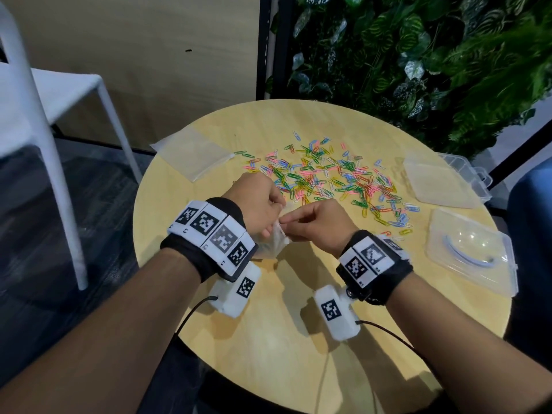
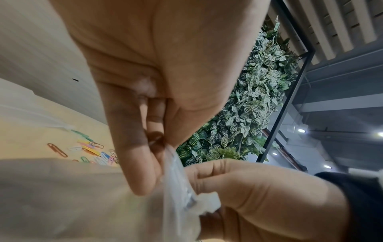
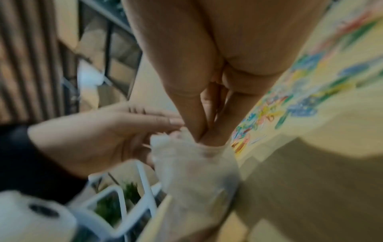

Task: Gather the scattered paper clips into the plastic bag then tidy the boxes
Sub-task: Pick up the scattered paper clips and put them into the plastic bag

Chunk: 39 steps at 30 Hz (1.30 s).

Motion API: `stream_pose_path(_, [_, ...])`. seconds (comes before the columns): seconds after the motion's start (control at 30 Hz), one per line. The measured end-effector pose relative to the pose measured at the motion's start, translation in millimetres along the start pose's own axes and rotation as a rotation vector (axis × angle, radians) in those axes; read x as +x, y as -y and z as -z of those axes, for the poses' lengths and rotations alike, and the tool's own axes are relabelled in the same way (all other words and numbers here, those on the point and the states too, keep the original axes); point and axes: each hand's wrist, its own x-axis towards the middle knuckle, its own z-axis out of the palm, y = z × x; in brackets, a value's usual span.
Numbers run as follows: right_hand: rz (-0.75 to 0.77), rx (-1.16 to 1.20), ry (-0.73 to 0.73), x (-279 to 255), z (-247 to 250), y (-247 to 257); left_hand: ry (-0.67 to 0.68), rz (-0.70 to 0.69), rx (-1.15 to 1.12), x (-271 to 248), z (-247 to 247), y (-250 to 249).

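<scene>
A small clear plastic bag (image 1: 273, 239) hangs above the round wooden table (image 1: 268, 339), held at its top edge by both hands. My left hand (image 1: 258, 201) pinches one side of the bag's mouth (image 2: 176, 172). My right hand (image 1: 316, 222) pinches the other side with thumb and fingertips (image 3: 207, 135). Colourful paper clips (image 1: 331, 177) lie scattered over the table's middle, just beyond the hands. The bag's inside is blurred, so I cannot tell whether it holds clips.
Another clear bag (image 1: 194, 153) lies flat at the table's far left. Two clear plastic boxes sit on the right: one (image 1: 445, 180) at the far edge, one (image 1: 472, 252) nearer with a white handle. A white chair (image 1: 44, 115) stands left; a plant wall (image 1: 418, 55) behind.
</scene>
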Motion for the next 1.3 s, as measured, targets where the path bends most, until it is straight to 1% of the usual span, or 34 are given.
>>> stream_pose_path(0.07, [0.132,-0.331,0.017,1,1,-2,0.018,-0.004,-0.003,-1,-1,0])
stream_pose_path(0.1, [0.156,-0.408,0.068,1,1,0,0.02,-0.006,0.0,-2,-1,0])
stream_pose_path(0.13, [0.152,-0.418,0.136,1,3,3,0.018,-0.006,0.001,-2,0,0])
stream_pose_path(0.17, [0.141,-0.395,0.194,1,7,6,0.014,-0.007,0.001,-3,1,0])
stream_pose_path(0.2, [0.126,-0.341,0.22,1,12,10,0.008,-0.006,0.003,-2,2,1])
stream_pose_path(0.23, [0.109,-0.247,0.209,2,18,14,0.003,-0.003,0.005,-2,4,2])
stream_pose_path(0.3, [0.065,-0.051,0.093,7,34,13,-0.001,0.014,-0.002,-2,8,6])
stream_pose_path(0.33, [0.054,-0.065,-0.003,12,43,7,-0.001,0.02,-0.008,-2,10,8])
stream_pose_path(0.37, [0.054,-0.208,-0.102,18,51,0,-0.001,0.023,-0.009,-3,12,10])
stream_pose_path(0.4, [0.052,-0.458,-0.162,23,58,-9,0.0,0.025,-0.006,-3,14,12])
stream_pose_path(0.43, [0.036,-0.715,-0.167,26,63,-16,0.002,0.027,-0.004,-4,17,14])
stream_pose_path(0.47, [0.02,-0.917,-0.139,28,65,-23,0.005,0.032,-0.002,-4,18,15])
stream_pose_path(0.5, [0.018,-1.041,-0.09,29,65,-30,0.009,0.034,0.002,-5,19,16])
stream_pose_path(0.57, [0.061,-1.106,0.002,29,59,-39,0.018,0.031,0.016,-5,21,16])
stream_pose_path(0.63, [0.154,-1.113,0.062,28,46,-46,0.013,0.023,0.029,-4,21,15])
stream_pose_path(0.67, [0.205,-1.154,0.077,28,38,-49,0.006,0.019,0.034,-3,20,15])
stream_pose_path(0.73, [0.276,-1.241,0.067,25,26,-53,-0.001,0.013,0.041,-2,18,13])
stream_pose_path(0.83, [0.303,-1.262,0.06,23,28,-51,0.004,0.021,0.044,-1,14,10])
stream_pose_path(0.9, [0.287,-1.322,0.029,19,35,-47,0.003,0.023,0.055,-2,13,11])
stream_pose_path(0.93, [0.254,-1.332,0.004,17,38,-44,0.003,0.022,0.06,-2,13,12])
stream_pose_path(1.0, [0.185,-1.271,-0.047,10,44,-41,0.004,0.019,0.075,-2,13,12])
stream_pose_path(1.07, [0.148,-1.2,-0.115,6,51,-36,0.005,0.013,0.088,-2,12,11])
stream_pose_path(1.13, [0.056,-1.065,-0.168,4,65,-33,0.004,0.006,0.088,-2,11,9])
stream_pose_path(1.17, [0.0,-0.957,-0.199,6,74,-34,0.006,0.003,0.09,-2,10,7])
stream_pose_path(1.2, [-0.062,-0.818,-0.23,7,83,-37,0.009,0.0,0.092,-1,8,6])
stream_pose_path(1.23, [-0.125,-0.626,-0.254,8,91,-39,0.011,-0.005,0.095,0,7,4])
stream_pose_path(1.3, [-0.2,-0.115,-0.262,7,101,-37,0.017,-0.015,0.097,3,3,0])
